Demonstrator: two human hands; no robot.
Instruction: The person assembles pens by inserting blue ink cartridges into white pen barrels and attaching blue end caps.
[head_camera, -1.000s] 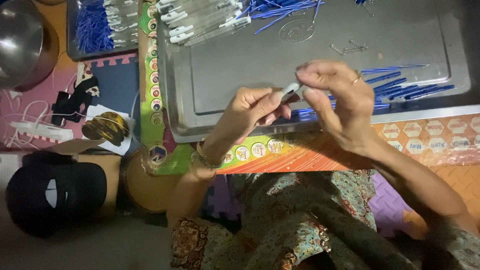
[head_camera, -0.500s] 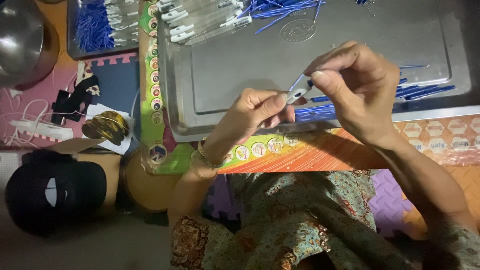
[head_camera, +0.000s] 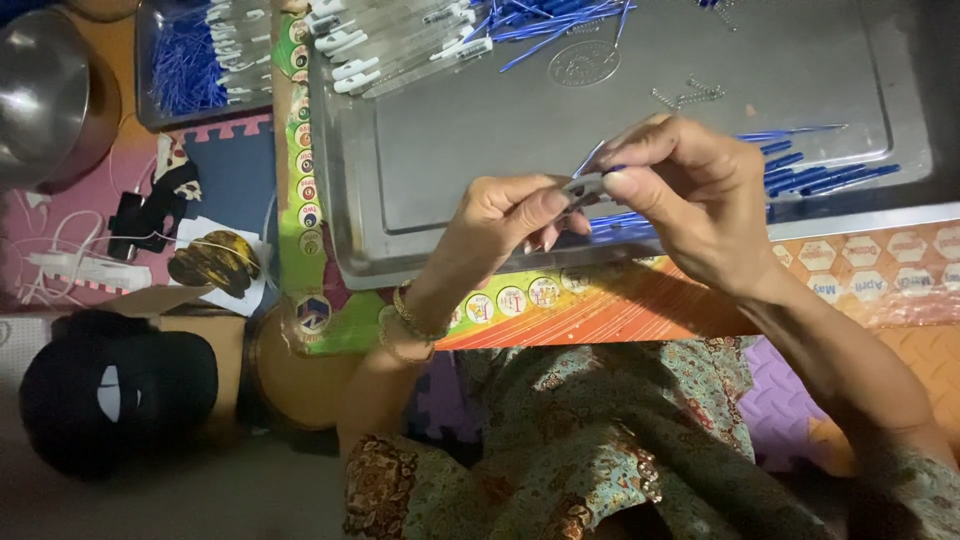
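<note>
My left hand (head_camera: 500, 222) and my right hand (head_camera: 690, 195) meet over the front part of a large steel tray (head_camera: 470, 130). Between their fingertips they pinch a clear pen barrel (head_camera: 585, 186) with a thin blue refill at its end. Blue refills (head_camera: 810, 175) lie in a loose pile on the tray behind my right hand. Several clear pen barrels with white ends (head_camera: 400, 45) lie at the tray's far left, with more blue refills (head_camera: 555, 20) beside them. Small metal springs (head_camera: 690, 95) rest near the tray's middle.
A second tray (head_camera: 190, 60) with blue refills and barrels stands at far left, beside a steel bowl (head_camera: 45, 95). A colourful board (head_camera: 640, 295) lies under the big tray. A black cap (head_camera: 115, 390), a hair clip (head_camera: 215, 262) and white cables (head_camera: 60, 265) lie left.
My right hand rose from the tray's front edge and turned, bringing the refill to the barrel held by my left hand; both hands now sit slightly higher and closer together.
</note>
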